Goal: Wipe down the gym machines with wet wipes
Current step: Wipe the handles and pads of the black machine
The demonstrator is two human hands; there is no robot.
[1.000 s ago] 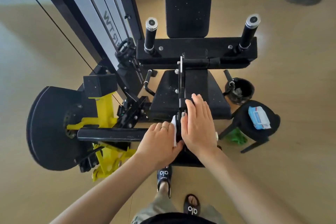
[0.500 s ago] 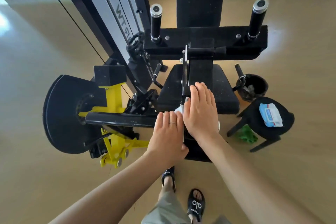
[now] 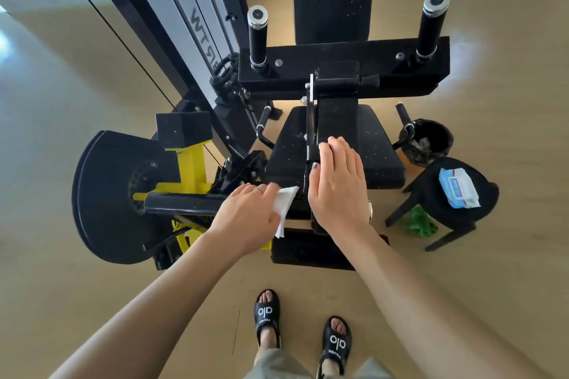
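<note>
Black-and-yellow gym machine [image 3: 184, 163] stood on wood floor, round black guard at left. Left hand [image 3: 246, 218] held white wet wipe [image 3: 284, 206] against horizontal black bar, fingers curled over it. Right hand [image 3: 338, 184] lay on upright bracket above seat, fingers straight, together. Black bin [image 3: 426, 141] held crumpled scraps. Black stool [image 3: 446, 203] carried wipes pack [image 3: 458, 188].

1. The person is going bare-armed, no sleeves showing.
2. The left hand [image 3: 246, 215] is wearing a thin ring.
3. Both feet are wearing black slide sandals [image 3: 266, 314] printed "alo" in white.
4. Khaki trousers [image 3: 271, 363] are covering the legs.
</note>
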